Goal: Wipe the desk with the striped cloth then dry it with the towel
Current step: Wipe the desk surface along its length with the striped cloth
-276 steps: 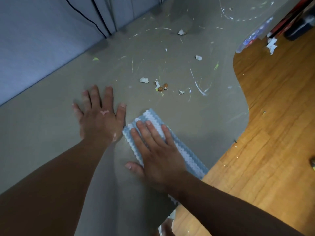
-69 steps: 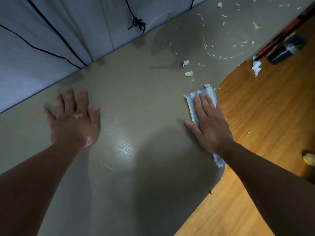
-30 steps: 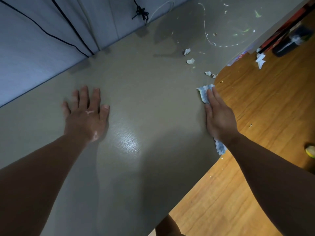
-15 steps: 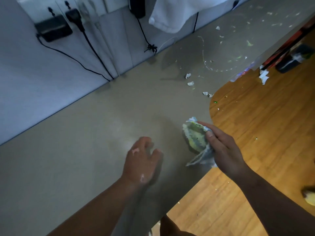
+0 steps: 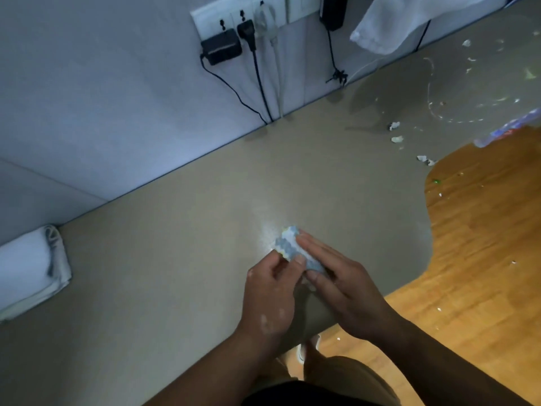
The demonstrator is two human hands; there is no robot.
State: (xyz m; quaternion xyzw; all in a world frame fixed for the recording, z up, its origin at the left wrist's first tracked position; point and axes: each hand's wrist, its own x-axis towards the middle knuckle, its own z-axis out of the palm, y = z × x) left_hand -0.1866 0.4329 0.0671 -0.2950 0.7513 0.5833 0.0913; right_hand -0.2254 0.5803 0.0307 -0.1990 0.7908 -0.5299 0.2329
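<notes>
We've got both hands together over the desk (image 5: 164, 259) near its front edge. R hand (image 5: 348, 291) lies mostly flat, fingers stretched out along the bunched cloth (image 5: 295, 249) and touching its top. L hand (image 5: 270, 291) is half curled, thumb and fingertips pinching the cloth's near end. So the cloth sits between both hands, w/ its far tip poking out past the fingers; whether it rests on the desk or is lifted, we can't tell.

Edges and room: desk front edge runs diagonally just below our wrists, then curves in a deep bite on the right where wood floor (image 5: 474, 259) shows. Lots of bare desk to the left and ahead, up to the wall (image 5: 102, 98).

Folded towel (image 5: 30, 268) lies far left on the desk, against the wall, well apart from the hands. A white cloth (image 5: 409, 19) hangs top right. Scraps (image 5: 396, 139) and white smears dot the far-right desk; small bits on the floor too. Outlet strip (image 5: 248, 13) w/ plugs and cords on the wall.
</notes>
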